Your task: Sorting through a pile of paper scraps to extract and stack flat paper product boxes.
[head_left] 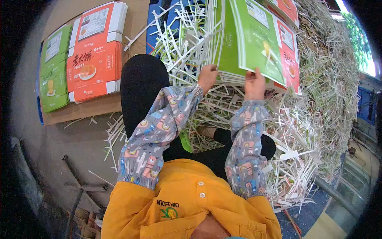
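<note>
Head view: right hand (254, 84) pinches a green cardboard sheet (253, 44) above the green card stack (229, 44); uneven pulling could crease it; left hand (207, 78), grip unclear.

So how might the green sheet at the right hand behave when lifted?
The green sheet seems light for its size, since its white edge looks thin and the right hand pinches it only by the lower edge. It is probably springy rather than limp: its face shows no sharp sag.
</note>
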Tool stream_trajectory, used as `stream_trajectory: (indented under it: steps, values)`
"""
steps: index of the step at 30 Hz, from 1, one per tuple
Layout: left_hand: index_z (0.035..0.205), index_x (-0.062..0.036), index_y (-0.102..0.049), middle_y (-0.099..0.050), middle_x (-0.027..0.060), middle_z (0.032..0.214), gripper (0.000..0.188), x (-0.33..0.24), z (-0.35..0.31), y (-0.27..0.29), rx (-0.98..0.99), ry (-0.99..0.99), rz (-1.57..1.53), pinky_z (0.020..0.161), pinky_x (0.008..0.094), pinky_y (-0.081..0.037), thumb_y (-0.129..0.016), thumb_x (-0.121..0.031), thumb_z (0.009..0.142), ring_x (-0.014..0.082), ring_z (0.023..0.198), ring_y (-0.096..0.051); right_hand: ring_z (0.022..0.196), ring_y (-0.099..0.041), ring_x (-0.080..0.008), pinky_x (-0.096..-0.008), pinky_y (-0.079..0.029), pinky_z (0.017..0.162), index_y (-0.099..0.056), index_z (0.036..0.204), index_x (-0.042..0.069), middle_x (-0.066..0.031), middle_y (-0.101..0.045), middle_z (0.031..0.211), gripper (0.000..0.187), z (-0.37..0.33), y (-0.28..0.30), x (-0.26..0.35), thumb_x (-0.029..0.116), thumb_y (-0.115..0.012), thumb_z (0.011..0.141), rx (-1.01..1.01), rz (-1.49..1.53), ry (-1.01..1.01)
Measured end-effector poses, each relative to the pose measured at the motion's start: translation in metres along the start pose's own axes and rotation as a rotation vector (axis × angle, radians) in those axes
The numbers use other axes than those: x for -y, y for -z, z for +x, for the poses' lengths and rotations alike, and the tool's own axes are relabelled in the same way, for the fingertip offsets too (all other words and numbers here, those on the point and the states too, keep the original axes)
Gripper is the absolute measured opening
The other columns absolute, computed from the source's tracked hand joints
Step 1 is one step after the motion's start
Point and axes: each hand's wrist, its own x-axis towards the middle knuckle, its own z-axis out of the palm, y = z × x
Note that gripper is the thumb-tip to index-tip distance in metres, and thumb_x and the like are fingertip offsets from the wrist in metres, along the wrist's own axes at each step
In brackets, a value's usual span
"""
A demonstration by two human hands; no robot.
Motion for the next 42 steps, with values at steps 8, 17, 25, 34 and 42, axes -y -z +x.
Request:
stream_trajectory:
  steps: [8, 17, 25, 34, 42]
  values:
    - [0.096, 0.0014, -0.055, -0.057, 0.0051, 0.084, 0.028, -0.041, -0.023, 0.007, 0.022, 0.289, -0.518, 0.063, 0.0245, -0.04, -0.055, -0.008, 0.07, 0.0136, 0.071, -0.051, 0.068, -0.052, -0.0171, -0.0307, -0.049, 0.06, -0.047, 0.093, 0.003, -0.0072, -0.053, 0.082, 0.012, 0.0, 0.025, -0.044, 0.01, -0.049, 0.084, -0.193, -0.064, -0.283]
    - [0.096, -0.0009, -0.056, -0.058, 0.0032, 0.085, 0.026, -0.054, -0.021, 0.011, 0.092, 0.225, -0.564, 0.063, 0.0233, -0.04, -0.053, -0.008, 0.071, 0.0104, 0.071, -0.05, 0.078, -0.052, -0.0206, -0.0359, -0.048, 0.071, -0.048, 0.094, 0.001, -0.0098, -0.052, 0.083, 0.017, -0.002, 0.02, -0.047, 0.014, -0.051, 0.083, -0.282, 0.072, -0.356]
    - [0.096, 0.006, -0.056, -0.06, 0.0095, 0.086, 0.029, -0.042, -0.018, 0.005, -0.034, 0.19, -0.384, 0.07, 0.0253, -0.042, -0.054, -0.01, 0.071, 0.0162, 0.076, -0.055, 0.075, -0.052, -0.0214, -0.0339, -0.051, 0.065, -0.047, 0.094, 0.0, -0.011, -0.052, 0.087, 0.014, 0.006, 0.019, -0.043, 0.011, -0.047, 0.085, -0.269, 0.173, -0.344]
    - [0.088, 0.0066, -0.058, -0.061, 0.0131, 0.078, 0.026, -0.028, -0.016, -0.001, -0.007, 0.05, -0.197, 0.067, 0.0272, -0.043, -0.054, -0.011, 0.069, 0.0193, 0.072, -0.057, 0.069, -0.053, -0.0219, -0.0334, -0.05, 0.063, -0.048, 0.089, -0.002, -0.012, -0.054, 0.081, 0.009, 0.01, 0.012, -0.015, 0.002, -0.048, 0.081, -0.247, 0.126, -0.152]
    - [0.105, 0.0031, -0.052, -0.058, 0.0094, 0.093, 0.037, -0.024, -0.021, -0.008, 0.019, 0.127, -0.253, 0.077, 0.0244, -0.041, -0.053, -0.009, 0.07, 0.0153, 0.085, -0.053, 0.064, -0.052, -0.0185, -0.0294, -0.049, 0.058, -0.048, 0.09, -0.001, -0.0094, -0.053, 0.078, 0.01, 0.013, 0.053, -0.034, 0.004, -0.046, 0.082, -0.221, -0.056, -0.158]
